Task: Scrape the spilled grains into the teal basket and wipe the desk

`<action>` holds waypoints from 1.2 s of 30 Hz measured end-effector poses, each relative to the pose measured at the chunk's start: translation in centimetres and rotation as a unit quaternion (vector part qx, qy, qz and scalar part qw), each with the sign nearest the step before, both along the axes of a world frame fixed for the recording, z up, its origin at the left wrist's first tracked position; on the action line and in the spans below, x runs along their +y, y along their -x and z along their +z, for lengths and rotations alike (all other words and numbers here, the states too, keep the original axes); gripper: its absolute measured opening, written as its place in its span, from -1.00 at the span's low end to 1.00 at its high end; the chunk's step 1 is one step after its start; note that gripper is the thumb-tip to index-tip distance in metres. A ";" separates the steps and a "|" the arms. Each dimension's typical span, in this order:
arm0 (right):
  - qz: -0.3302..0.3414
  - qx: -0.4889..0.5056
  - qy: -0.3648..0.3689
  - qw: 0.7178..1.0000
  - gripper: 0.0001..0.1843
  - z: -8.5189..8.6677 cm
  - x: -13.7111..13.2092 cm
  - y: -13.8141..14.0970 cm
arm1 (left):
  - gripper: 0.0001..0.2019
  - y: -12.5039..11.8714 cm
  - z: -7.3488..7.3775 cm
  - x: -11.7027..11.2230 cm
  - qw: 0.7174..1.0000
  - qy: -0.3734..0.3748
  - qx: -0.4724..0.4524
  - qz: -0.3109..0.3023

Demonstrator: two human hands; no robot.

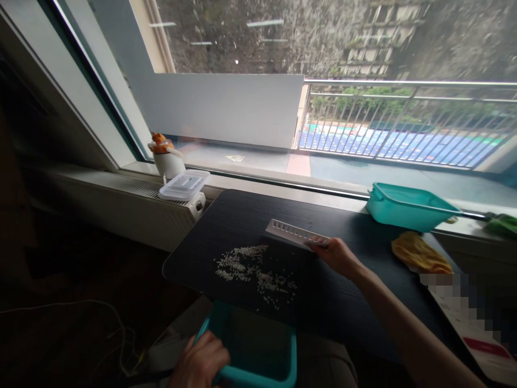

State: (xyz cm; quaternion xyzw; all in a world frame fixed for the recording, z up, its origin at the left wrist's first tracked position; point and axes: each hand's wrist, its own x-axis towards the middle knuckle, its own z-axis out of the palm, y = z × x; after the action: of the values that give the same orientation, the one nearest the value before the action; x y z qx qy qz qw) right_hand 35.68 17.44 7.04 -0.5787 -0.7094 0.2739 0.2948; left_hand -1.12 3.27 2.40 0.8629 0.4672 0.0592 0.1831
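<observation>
My left hand (203, 360) is closed around the rim of a teal plastic bin (291, 355), which sits low against the near edge of the dark table (343, 312). A flat pale strip with a row of slots (293, 231), something like a ruler, is gripped at its right end by my right hand (332, 252). It is tilted over the tabletop; whether its lower edge touches the surface I cannot tell. Nearer than the strip, small white grains (238, 269) lie scattered in loose patches, some close to the edge above the bin. The bin's inside is in shadow.
A second teal bin (412, 207) stands at the back right, with a yellow cloth (420, 253) before it. On the radiator (173, 215) at left lies a clear plastic lid (184, 185) beside a white pot (168, 163). A cable (117, 318) trails across the dark floor.
</observation>
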 end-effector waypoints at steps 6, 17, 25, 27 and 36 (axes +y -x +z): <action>-0.022 -0.070 -0.011 0.997 -0.67 0.2 -8.9 -3.1 | -0.76 -2.4 2.3 -0.2 0.999 0.031 0.011 -0.012; -0.019 -0.064 -0.009 0.998 -0.71 0.8 -13.5 -3.2 | -0.80 -4.7 4.3 -0.5 0.998 0.037 0.013 -0.044; 0.047 -0.014 0.039 0.998 -0.73 2.7 -18.1 -1.2 | -0.80 -4.5 3.8 -0.6 0.998 0.011 0.021 -0.054; 0.060 -0.009 0.052 0.997 -0.74 3.2 -19.0 -1.0 | -0.79 -4.5 3.8 -0.6 0.998 0.017 0.019 -0.054; 0.012 -0.046 -0.018 0.999 -0.70 2.6 -13.7 -1.8 | -0.81 -5.0 4.0 -0.3 0.997 0.030 0.017 -0.062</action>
State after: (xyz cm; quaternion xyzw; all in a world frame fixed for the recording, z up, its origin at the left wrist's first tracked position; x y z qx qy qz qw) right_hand 37.43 3.69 9.67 -0.5764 -0.7340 0.2382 0.2690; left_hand 3.86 2.98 6.39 0.8854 0.4171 0.0192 0.2045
